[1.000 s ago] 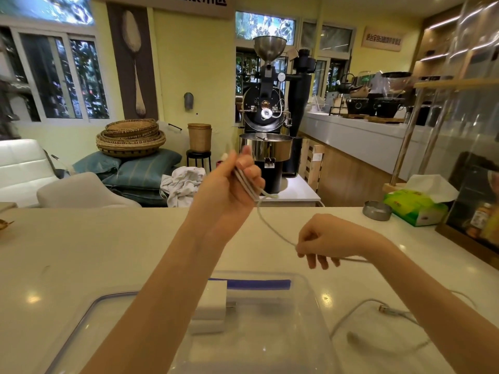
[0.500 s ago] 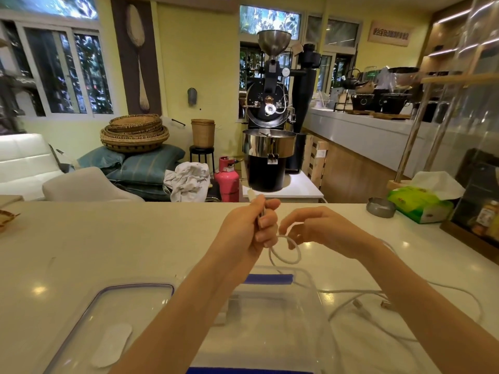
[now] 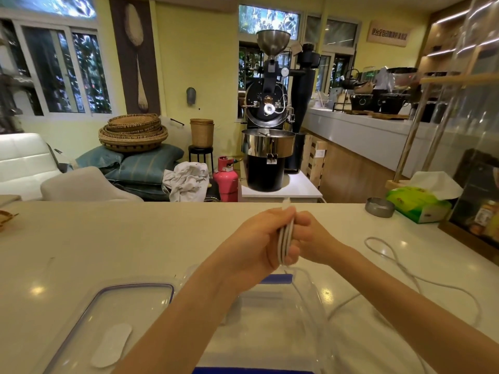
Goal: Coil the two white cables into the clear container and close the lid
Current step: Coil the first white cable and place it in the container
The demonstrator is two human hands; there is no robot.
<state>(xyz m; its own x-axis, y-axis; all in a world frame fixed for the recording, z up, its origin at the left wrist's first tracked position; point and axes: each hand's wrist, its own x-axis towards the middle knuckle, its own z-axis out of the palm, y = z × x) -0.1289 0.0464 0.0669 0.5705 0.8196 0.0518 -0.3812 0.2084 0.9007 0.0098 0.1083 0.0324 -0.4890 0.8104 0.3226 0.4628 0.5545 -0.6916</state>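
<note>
A small coil of white cable (image 3: 285, 240) stands edge-on between my two hands, above the far end of the clear container (image 3: 272, 327). My left hand (image 3: 253, 238) grips the coil's loops. My right hand (image 3: 314, 238) presses against the coil from the right, fingers closed on it. The cable's loose tail (image 3: 299, 290) drops over the container's far right corner. A second white cable (image 3: 397, 263) lies in loose loops on the counter to the right. The clear lid (image 3: 113, 325) with a purple seal lies flat left of the container.
A white counter (image 3: 108, 244) runs under everything. At the far right stand a metal ashtray (image 3: 379, 207), a green tissue box (image 3: 417, 205) and a wooden display case (image 3: 475, 201). A white pad (image 3: 112, 345) rests on the lid.
My hands came together and moved lower. The long straight run of cable between them has become several tight loops held in my left hand. The view tilted up slightly.
</note>
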